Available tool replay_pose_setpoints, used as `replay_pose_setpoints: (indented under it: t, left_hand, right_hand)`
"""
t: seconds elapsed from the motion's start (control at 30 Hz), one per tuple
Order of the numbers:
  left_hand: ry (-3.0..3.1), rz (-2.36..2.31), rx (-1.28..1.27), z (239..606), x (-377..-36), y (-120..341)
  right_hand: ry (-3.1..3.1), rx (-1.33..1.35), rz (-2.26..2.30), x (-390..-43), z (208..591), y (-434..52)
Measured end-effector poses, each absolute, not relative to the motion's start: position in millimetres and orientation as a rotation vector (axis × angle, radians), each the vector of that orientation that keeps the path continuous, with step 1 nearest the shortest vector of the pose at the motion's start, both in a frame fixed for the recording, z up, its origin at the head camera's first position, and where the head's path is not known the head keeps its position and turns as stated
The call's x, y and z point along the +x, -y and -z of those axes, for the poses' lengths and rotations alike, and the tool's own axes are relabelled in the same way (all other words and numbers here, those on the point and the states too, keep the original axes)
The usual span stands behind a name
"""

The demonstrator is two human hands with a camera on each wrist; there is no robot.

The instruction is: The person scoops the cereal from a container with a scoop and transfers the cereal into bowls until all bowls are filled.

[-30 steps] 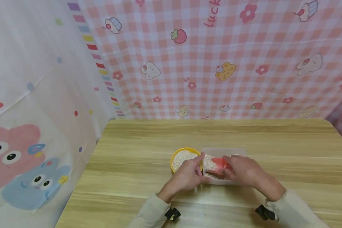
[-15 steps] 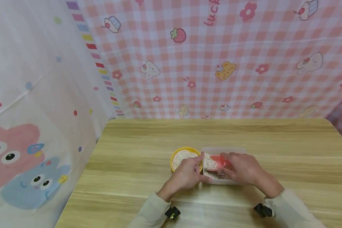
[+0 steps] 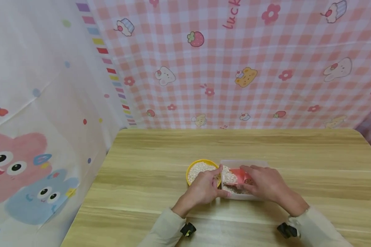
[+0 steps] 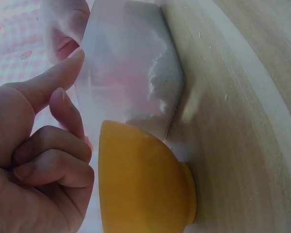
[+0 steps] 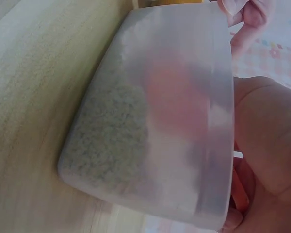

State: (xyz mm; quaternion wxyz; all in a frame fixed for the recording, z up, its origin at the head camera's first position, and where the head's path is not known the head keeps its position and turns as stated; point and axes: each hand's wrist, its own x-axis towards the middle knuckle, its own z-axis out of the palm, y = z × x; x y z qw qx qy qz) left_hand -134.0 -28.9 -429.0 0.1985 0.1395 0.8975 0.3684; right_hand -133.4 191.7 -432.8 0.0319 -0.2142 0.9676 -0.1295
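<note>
On the wooden table (image 3: 148,178) before the pink checked curtain (image 3: 235,68), a clear plastic tub (image 3: 244,163) of grain sits touching a yellow bowl (image 3: 192,166), steadied by the left hand (image 3: 204,188) pinching its near corner, while the right hand (image 3: 264,183) grips a red scoop (image 3: 238,175) inside it.

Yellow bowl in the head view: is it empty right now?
No, the yellow bowl is filled with pale grains, and it sits right beside the clear container where the right hand holds a red scoop.
</note>
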Motion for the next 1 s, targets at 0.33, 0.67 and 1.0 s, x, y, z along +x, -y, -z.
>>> replay_pose_setpoints:
  t: [0.33,0.67,1.0]
  left_hand:
    - [-2.55,-0.987,0.426,428,-134,29]
    - [-2.537,-0.987,0.407,428,-133,29]
    - [-2.519,-1.024,0.393,428,-133,29]
  right_hand:
    - [-2.982,-0.666,0.426,-130,427,-198]
    - [-3.029,-0.678,0.524,-123,429,-210]
    - [-3.035,-0.719,0.668,-122,434,-217]
